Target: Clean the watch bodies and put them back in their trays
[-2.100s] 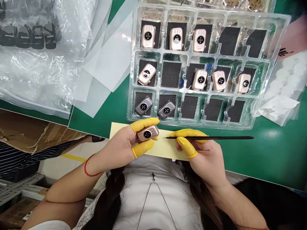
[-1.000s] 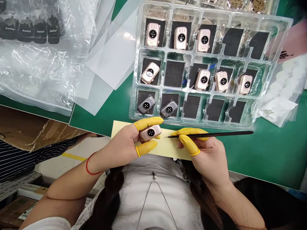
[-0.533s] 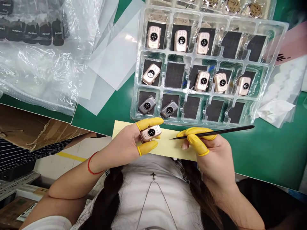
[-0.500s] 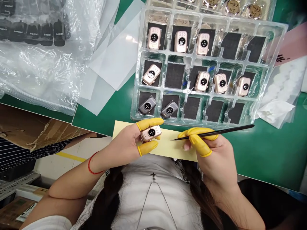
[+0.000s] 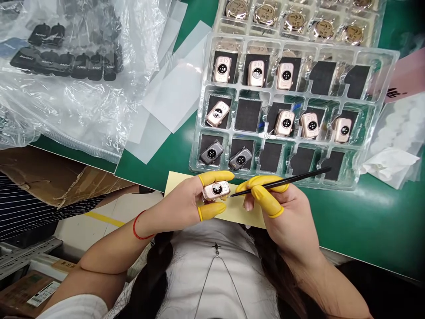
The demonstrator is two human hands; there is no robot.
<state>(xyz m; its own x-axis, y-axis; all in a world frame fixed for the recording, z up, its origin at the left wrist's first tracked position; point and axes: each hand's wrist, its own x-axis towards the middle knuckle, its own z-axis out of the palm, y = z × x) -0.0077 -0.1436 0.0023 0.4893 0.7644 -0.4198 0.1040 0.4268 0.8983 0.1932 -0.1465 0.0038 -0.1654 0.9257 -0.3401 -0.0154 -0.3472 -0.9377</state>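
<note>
Between the yellow-cotted fingers of my left hand [image 5: 195, 199] is a gold smartwatch case [image 5: 216, 190], its black sensor back facing up. My right hand [image 5: 279, 204], also in yellow finger cots, pinches a thin black brush [image 5: 282, 182] like a pen. Its fine tip is at the right edge of the watch case; whether it touches I cannot tell. Under both hands lies a pale yellow sheet [image 5: 244, 215]. Just beyond, a clear plastic tray [image 5: 195, 128] holds several gold watch cases [image 5: 284, 122] and two dark grey ones [image 5: 211, 153], backs up, on black pads.
Behind stands another tray with round gold watch cases [image 5: 265, 14]. At the left lie a clear plastic bag [image 5: 76, 115] with black pieces marked "hello!" [image 5: 81, 65] and translucent sheets [image 5: 175, 93]. White crumpled paper [image 5: 392, 161] and a pink sheet [image 5: 398, 73] are at the right.
My right hand has moved left, bringing the brush tip from over the yellow sheet to the watch case's edge. The whole view has shifted slightly. My left hand still holds the case.
</note>
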